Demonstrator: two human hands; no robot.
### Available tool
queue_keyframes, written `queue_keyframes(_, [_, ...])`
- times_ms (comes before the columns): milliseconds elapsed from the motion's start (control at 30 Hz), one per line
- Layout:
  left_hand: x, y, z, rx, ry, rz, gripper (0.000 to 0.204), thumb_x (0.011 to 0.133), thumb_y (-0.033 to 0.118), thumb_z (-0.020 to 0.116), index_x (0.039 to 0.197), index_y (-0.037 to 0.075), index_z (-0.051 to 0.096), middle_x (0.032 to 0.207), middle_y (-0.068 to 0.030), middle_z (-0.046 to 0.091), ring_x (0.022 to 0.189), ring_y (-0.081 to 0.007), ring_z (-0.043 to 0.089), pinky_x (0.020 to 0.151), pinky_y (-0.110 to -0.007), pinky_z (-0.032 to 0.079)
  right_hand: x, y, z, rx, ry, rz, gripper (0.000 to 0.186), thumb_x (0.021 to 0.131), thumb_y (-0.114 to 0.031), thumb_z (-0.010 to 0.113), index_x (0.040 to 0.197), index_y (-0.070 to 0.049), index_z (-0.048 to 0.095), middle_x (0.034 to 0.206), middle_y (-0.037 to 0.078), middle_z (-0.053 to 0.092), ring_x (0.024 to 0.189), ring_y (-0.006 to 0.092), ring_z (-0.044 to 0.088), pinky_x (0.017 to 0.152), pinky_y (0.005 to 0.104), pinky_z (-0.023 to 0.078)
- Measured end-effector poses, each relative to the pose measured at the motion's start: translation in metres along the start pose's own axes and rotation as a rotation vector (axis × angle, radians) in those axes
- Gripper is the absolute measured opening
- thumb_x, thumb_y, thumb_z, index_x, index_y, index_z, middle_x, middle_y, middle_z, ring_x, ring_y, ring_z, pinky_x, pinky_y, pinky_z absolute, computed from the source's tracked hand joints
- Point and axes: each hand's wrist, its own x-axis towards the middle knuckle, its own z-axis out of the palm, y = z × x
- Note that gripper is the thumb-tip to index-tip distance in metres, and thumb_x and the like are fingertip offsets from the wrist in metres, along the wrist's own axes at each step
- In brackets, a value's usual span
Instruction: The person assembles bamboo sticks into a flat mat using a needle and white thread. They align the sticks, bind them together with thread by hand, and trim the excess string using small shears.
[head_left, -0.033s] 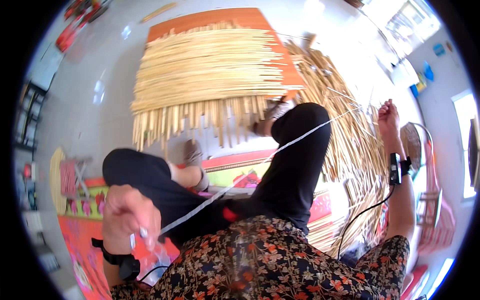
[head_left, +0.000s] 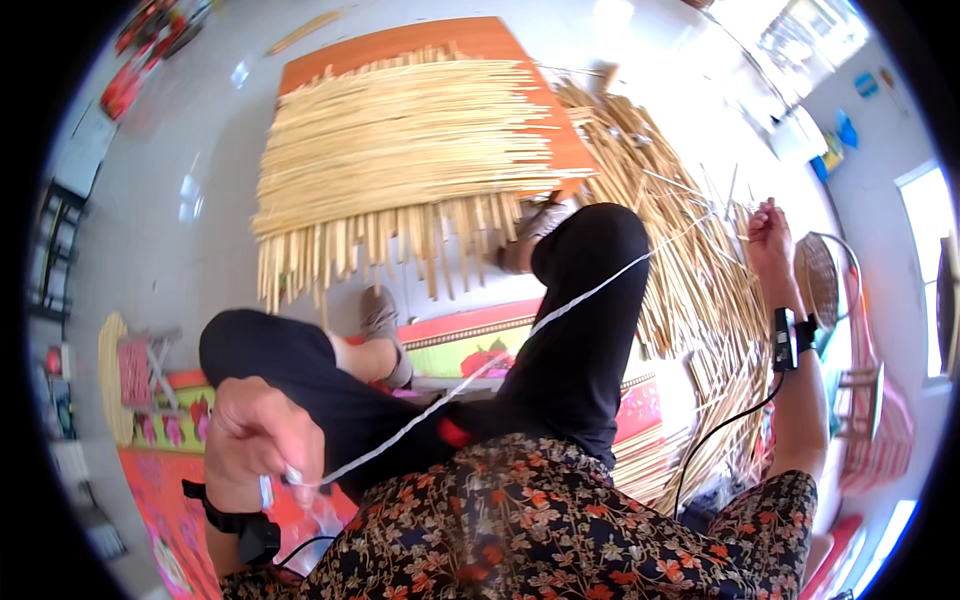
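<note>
A long white cord runs slantwise across my lap and over my right thigh, dipping slightly in the middle. Its near end is pinched between the thumb and fingers of my left hand, low at the left. Far off to the right, my arm is stretched out and my right hand is closed with its fingertips together. The cord rises toward that hand and thins out of sight against the sticks just before it, so the grip there is small and hard to make out.
Ahead lies a layer of pale thin sticks on an orange-brown board, many ends jutting over its near edge. Loose sticks heap up on the floor at right. A small folding stool stands at left; a round basket is beyond my right wrist.
The cord has gone a little slacker and now bows slightly. My whole view has shifted a bit; both hands keep nearly the same places.
</note>
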Motion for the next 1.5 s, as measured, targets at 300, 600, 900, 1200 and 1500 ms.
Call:
queue_keyframes(300, [0.108,-0.043,-0.025,0.205,0.008,-0.248,0.028,0.091,0.024,0.067,0.083,-0.002,0.058,0.063,-0.0119,0.061,0.052,-0.0192,0.061,0.045,-0.030,0.051,-0.150,0.058,0.091,-0.582,-0.110,0.286,0.009,0.092,-0.012,0.062,0.090,-0.004,0.065,0.068,-0.001,0.058,0.054,0.0071,0.056,0.052,0.0219,0.048])
queue_keyframes(600, [0.136,-0.060,-0.034,0.198,0.035,-0.394,0.027,0.090,0.024,0.068,0.086,-0.002,0.059,0.068,-0.0120,0.063,0.056,-0.0190,0.062,0.052,-0.031,0.053,-0.165,0.085,0.096,-0.515,-0.127,0.343,0.010,0.091,-0.013,0.064,0.087,-0.004,0.064,0.068,-0.002,0.058,0.050,0.0051,0.053,0.048,0.0201,0.044])
queue_keyframes(900, [0.151,-0.072,-0.036,0.168,0.033,-0.399,0.023,0.092,0.020,0.065,0.086,-0.001,0.058,0.068,-0.0116,0.063,0.055,-0.0188,0.061,0.052,-0.030,0.052,-0.168,0.089,0.095,-0.388,-0.047,0.307,0.010,0.090,-0.012,0.063,0.088,-0.003,0.062,0.067,-0.001,0.058,0.049,0.0069,0.054,0.048,0.0211,0.044])
queue_keyframes(1200, [0.150,-0.074,-0.037,0.159,0.053,-0.387,0.025,0.092,0.024,0.067,0.086,0.002,0.057,0.063,-0.0099,0.061,0.053,-0.0183,0.060,0.048,-0.028,0.049,-0.175,0.082,0.099,-0.474,-0.046,0.279,0.010,0.090,-0.010,0.063,0.086,-0.001,0.062,0.066,-0.001,0.058,0.048,0.0065,0.053,0.044,0.0206,0.043])
queue_keyframes(1500, [0.146,-0.074,-0.045,0.154,0.037,-0.374,0.025,0.093,0.024,0.065,0.087,0.002,0.056,0.064,-0.0099,0.061,0.054,-0.0182,0.060,0.050,-0.028,0.050,-0.179,0.088,0.106,-0.500,0.017,0.261,0.011,0.090,-0.011,0.061,0.085,-0.001,0.061,0.065,0.000,0.056,0.047,0.0083,0.053,0.044,0.0223,0.042])
